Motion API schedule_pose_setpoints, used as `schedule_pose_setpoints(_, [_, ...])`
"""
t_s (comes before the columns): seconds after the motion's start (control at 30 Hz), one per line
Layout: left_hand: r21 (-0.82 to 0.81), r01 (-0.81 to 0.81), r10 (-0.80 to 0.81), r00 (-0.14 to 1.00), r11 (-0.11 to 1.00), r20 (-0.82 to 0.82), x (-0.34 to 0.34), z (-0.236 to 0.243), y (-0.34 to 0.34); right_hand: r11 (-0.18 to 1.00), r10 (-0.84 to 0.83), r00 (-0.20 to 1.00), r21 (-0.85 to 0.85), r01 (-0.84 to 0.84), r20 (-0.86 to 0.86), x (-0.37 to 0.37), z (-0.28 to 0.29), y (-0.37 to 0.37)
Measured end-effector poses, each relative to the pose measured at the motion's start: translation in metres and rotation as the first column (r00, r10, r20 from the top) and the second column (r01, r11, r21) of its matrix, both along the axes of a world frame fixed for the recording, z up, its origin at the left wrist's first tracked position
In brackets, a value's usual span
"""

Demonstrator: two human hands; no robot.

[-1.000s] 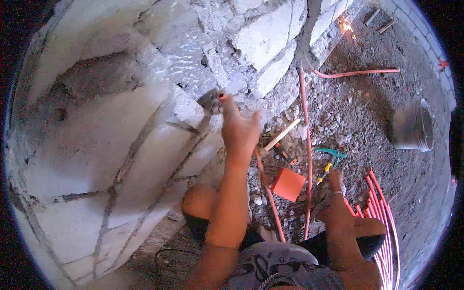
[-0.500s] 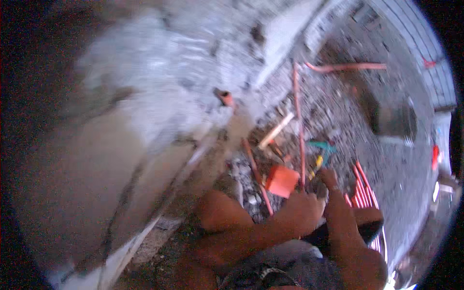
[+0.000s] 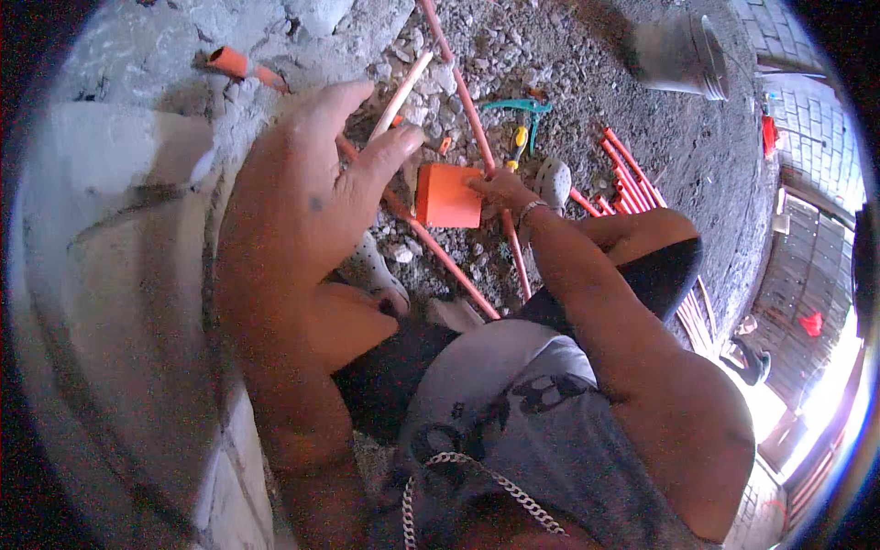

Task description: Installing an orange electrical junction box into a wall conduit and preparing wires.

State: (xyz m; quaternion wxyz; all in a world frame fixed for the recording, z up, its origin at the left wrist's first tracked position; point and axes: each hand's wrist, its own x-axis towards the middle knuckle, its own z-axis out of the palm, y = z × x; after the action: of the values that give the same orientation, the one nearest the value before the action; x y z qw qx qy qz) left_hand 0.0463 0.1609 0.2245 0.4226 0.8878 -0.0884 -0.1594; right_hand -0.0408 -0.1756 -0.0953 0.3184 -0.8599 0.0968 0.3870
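Toward ten o'clock, nearest the camera, the left hand (image 3: 316, 170) hangs wide, its thumb apart from the fingers. Farther off, at twelve, an orange box (image 3: 445, 197) sits between two reddish pipes (image 3: 442, 249); the right hand (image 3: 504, 191) meets its right edge at one o'clock, though I cannot tell whether it grips. Just beyond, also at one, are a yellow-handled tool (image 3: 519, 145) and a green tool (image 3: 527, 108). Farthest out, between one and two, is a grey bucket (image 3: 674, 57).

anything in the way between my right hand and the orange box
Nothing visible: the right hand overlaps the square orange box at its right edge; the orange-red pipe passes beneath the hand.
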Motion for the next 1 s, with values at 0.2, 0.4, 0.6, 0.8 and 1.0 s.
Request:
schedule_pose_setpoints(0.2, [-0.044,0.05,-0.052,0.997,0.998,-0.055,-0.006,-0.004,-0.001,0.832,-0.485,0.727,0.001,0.555,-0.486,-0.049,-0.037,0.012])
schedule_pose_setpoints(0.4, [0.069,0.017,-0.015,1.0,0.997,-0.025,-0.02,-0.009,-0.007,0.885,-0.356,0.934,0.313,0.345,-0.026,-0.069,-0.09,0.014])
schedule_pose_setpoints(0.6, [0.145,-0.004,0.01,0.999,0.989,-0.038,-0.02,-0.016,-0.006,0.687,-0.537,0.785,0.381,0.619,-0.308,-0.067,-0.087,-0.002])
schedule_pose_setpoints(0.8, [0.107,-0.052,0.069,0.984,0.993,-0.163,-0.015,-0.017,-0.021,0.488,-0.451,0.772,0.601,0.633,-0.447,-0.001,0.018,0.027])
schedule_pose_setpoints(1.0, [-0.226,-0.078,0.063,0.995,0.971,-0.071,-0.008,-0.018,-0.043,0.387,-0.419,0.908,0.899,0.203,-0.024,0.069,0.163,0.081])
